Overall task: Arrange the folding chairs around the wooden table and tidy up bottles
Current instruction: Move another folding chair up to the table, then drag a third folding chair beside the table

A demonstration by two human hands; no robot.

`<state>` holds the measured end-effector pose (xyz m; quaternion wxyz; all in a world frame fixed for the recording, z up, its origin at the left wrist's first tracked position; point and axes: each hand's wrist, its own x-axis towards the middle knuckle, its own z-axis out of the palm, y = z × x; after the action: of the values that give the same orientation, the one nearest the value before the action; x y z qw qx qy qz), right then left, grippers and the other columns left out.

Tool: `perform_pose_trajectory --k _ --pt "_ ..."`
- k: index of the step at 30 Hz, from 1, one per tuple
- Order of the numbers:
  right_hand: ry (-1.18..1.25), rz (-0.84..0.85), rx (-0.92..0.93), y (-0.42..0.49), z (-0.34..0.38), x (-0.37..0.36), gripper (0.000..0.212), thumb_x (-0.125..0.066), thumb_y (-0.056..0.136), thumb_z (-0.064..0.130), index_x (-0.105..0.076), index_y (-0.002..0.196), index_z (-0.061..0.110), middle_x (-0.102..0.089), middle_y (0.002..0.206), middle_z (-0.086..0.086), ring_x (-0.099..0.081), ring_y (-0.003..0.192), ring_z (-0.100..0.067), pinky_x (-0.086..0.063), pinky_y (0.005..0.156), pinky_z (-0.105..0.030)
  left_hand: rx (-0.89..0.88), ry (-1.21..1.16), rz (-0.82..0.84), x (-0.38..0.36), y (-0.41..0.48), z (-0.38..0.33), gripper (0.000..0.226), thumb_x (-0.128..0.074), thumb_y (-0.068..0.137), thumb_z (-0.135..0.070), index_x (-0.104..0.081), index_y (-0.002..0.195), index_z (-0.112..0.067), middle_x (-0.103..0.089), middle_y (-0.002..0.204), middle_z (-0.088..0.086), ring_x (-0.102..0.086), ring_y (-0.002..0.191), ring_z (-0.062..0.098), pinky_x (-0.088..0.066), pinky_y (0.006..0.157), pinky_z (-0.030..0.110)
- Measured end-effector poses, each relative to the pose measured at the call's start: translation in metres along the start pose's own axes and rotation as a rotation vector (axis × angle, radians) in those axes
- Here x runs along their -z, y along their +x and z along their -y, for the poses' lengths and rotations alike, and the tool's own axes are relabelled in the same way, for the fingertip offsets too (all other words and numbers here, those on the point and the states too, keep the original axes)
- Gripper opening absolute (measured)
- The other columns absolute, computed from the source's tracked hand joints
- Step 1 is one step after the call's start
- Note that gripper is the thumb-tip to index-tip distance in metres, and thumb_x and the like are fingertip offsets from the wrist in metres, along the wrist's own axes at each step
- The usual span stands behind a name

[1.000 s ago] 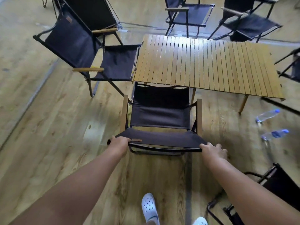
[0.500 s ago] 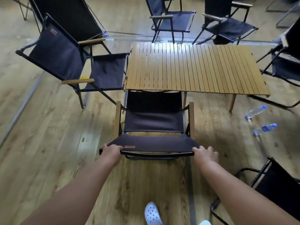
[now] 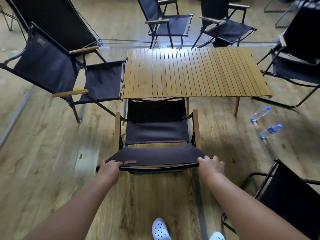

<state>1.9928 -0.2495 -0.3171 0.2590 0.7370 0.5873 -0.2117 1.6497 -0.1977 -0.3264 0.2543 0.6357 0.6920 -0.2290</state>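
**Chair squared to the near edge of the table**

I had the dark fabric folding chair with wooden armrests (image 3: 156, 134) facing the slatted wooden table (image 3: 195, 73), its seat front tucked just under the near long edge toward the left end. I judged that placement deliberate: it left room along the same edge for another chair to its right.

My left hand (image 3: 108, 168) was clamped on the left end of the backrest's top bar, and my right hand (image 3: 210, 164) on the right end, fingers curled over the fabric. The hands were well apart, which let me steer the chair straight and keep it from twisting. Both arms were extended forward and slightly down, nearly parallel, wrists level.

A matching dark folding chair (image 3: 69, 71) stood at the table's left end, two more dark folding chairs (image 3: 173, 25) at the far side, and another (image 3: 297, 66) at the right end. One dark chair (image 3: 290, 196) sat near right, not yet placed.

Two clear plastic bottles with blue caps (image 3: 260, 113) lay on the wood-plank floor (image 3: 52, 153), right of the table, not yet tidied.
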Motion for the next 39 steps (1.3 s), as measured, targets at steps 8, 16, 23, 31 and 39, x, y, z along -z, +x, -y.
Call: perform_pose_trajectory --k 8,16,23,31,39 --pt "0.151 -0.053 -0.114 -0.023 -0.038 -0.003 0.07 -0.054 0.099 0.029 -0.016 0.157 0.032 -0.016 0.165 -0.006 -0.019 0.148 -0.036 -0.032 0.113 -0.053 0.054 -0.023 0.04 0.007 -0.011 -0.007 0.067 -0.05 0.092 -0.036 -0.019 0.152 -0.034 -0.019 0.159 -0.003 -0.009 0.148 0.028 -0.026 0.109 0.065" --pt "0.26 -0.078 -0.19 -0.067 -0.082 -0.004 0.078 -0.056 0.096 0.022 -0.011 0.158 0.029 -0.013 0.165 -0.005 -0.024 0.146 -0.033 -0.032 0.112 -0.051 -0.179 0.03 -0.108 0.028 -0.047 -0.04 0.073 -0.06 0.089 -0.045 -0.032 0.151 -0.019 -0.047 0.144 0.0 -0.047 0.129 0.021 -0.042 0.106 0.038" --pt "0.321 -0.094 -0.305 -0.14 -0.185 -0.048 0.078 -0.057 0.095 0.019 -0.012 0.158 0.027 -0.014 0.165 -0.005 -0.022 0.147 -0.032 -0.031 0.112 -0.052 -0.289 0.075 -0.173 0.002 -0.108 -0.142 0.072 -0.061 0.092 -0.041 -0.03 0.152 -0.019 -0.038 0.154 0.003 -0.039 0.139 0.023 -0.04 0.108 0.036" --pt "0.368 -0.095 -0.445 -0.257 -0.332 -0.14 0.074 -0.055 0.094 0.018 -0.016 0.157 0.027 -0.018 0.163 -0.004 -0.025 0.144 -0.033 -0.034 0.109 -0.051 -0.532 0.189 -0.123 -0.081 -0.22 -0.306 0.072 -0.063 0.087 -0.041 -0.035 0.15 -0.022 -0.039 0.153 0.004 -0.044 0.135 0.023 -0.045 0.1 0.032" --pt "0.41 -0.081 -0.639 -0.384 -0.46 -0.228 0.07 -0.054 0.094 0.017 -0.019 0.155 0.028 -0.023 0.16 -0.003 -0.031 0.14 -0.031 -0.036 0.108 -0.051 -0.781 0.331 -0.015 -0.167 -0.324 -0.451 0.058 -0.056 0.087 -0.033 -0.043 0.143 -0.027 -0.046 0.145 0.0 -0.05 0.127 0.026 -0.049 0.097 0.038"
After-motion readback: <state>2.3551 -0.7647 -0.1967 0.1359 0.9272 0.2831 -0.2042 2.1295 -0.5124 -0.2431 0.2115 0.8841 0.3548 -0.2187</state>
